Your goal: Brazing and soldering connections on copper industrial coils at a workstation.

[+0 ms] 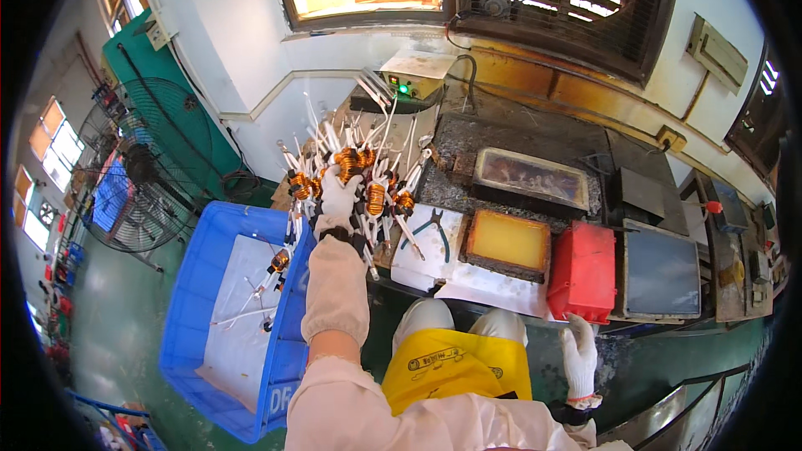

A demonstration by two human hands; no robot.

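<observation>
Lying heaped on the left of the tabletop (501, 105), copper coils (376, 198) touch the gloved left hand (338, 200), its grip impossible to tell; the adjoining blue crate (288, 330) presumably keeps more within reach. The right hand (579, 359) looks empty, fingers extended, beside the red bin (582, 271).

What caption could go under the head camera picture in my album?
White-gloved left hand among copper-coloured coils, beside a blue bin; right hand near a red container.
</observation>
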